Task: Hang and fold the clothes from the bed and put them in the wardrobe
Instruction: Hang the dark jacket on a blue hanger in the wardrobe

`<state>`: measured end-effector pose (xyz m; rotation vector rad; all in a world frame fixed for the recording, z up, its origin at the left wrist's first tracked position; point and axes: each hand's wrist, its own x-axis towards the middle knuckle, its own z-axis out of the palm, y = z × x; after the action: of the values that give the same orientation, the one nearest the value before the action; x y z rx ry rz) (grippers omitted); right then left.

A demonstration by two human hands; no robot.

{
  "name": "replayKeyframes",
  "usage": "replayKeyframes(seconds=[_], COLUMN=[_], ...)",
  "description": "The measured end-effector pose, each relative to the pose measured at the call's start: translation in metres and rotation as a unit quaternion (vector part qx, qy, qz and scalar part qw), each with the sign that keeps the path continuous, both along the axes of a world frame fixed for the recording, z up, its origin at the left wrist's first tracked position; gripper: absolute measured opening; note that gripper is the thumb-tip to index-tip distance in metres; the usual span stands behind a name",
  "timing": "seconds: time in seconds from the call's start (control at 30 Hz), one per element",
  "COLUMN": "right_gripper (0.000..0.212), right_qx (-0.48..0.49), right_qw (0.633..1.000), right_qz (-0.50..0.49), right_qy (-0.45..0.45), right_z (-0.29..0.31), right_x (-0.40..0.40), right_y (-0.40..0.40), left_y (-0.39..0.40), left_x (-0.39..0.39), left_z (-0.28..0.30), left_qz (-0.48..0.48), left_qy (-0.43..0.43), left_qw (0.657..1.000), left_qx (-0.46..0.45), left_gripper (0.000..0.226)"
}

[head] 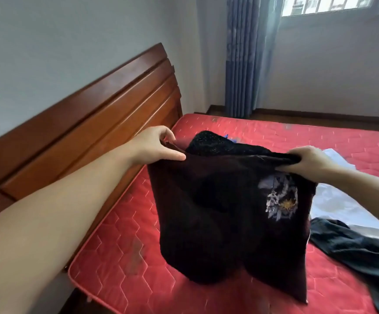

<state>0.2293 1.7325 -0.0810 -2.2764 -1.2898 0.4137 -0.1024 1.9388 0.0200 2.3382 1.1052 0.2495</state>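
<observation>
**Dark garment held up over the bed, both hands on its top edge**

Person stands at the side of the bed. Left hand (159, 145) pinches the top left corner of a dark maroon garment (218, 211), thumb on the near face, fingers curled behind. Right hand (311, 163) grips the top right edge, fingers wrapped over bunched fabric. Garment hangs between the hands, doubled over; lower edge touches or sits just above the red quilted mattress (120, 257), can't tell which. Pale printed graphic (279, 200) on the upper right of the near face.

Behind the top edge: a black textured piece of clothing (208, 141) on the mattress, a bit of blue showing beside it. Right side of the bed: white garment (338, 200) lying flat, dark grey garment (360, 250) crumpled in front of it, partly over it.

Wooden headboard (88, 123) against the left wall. Blue curtain (245, 55) in the far corner, window (342, 5) top right.
</observation>
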Motion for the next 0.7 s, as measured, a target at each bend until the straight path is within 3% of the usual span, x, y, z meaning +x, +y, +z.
replayKeyframes(seconds=[0.2,0.37,0.47,0.53,0.63,0.7], right_gripper=[0.013,0.013,0.015,0.011,0.009,0.011], right_qx=[0.095,0.203,0.215,0.201,0.169,0.152], right_qw=[0.991,0.967,0.962,0.964,0.966,0.967], right_qz=[0.025,0.045,0.053,0.066,0.091,0.089], right_qy=[-0.094,-0.147,-0.159,-0.163,-0.175,-0.184], right_z=[0.067,0.099,0.111,0.119,0.129,0.131], right_x=[0.009,-0.013,-0.021,-0.023,-0.017,-0.011], right_y=[-0.012,-0.012,-0.013,-0.016,-0.022,-0.024], left_y=[0.001,-0.007,-0.02,-0.03,-0.038,-0.045], left_x=[0.019,0.038,0.047,0.049,0.049,0.051], left_z=[-0.019,-0.031,-0.048,-0.063,-0.08,-0.083], left_qz=[-0.06,-0.098,-0.118,-0.114,-0.135,-0.169], left_qy=[0.095,0.11,0.104,0.107,0.088,0.098], left_qw=[0.992,0.987,0.986,0.984,0.986,0.98], left_qx=[0.056,0.071,0.057,0.086,0.049,0.044], left_gripper=[0.044,0.074,0.074,0.062,0.042,0.067])
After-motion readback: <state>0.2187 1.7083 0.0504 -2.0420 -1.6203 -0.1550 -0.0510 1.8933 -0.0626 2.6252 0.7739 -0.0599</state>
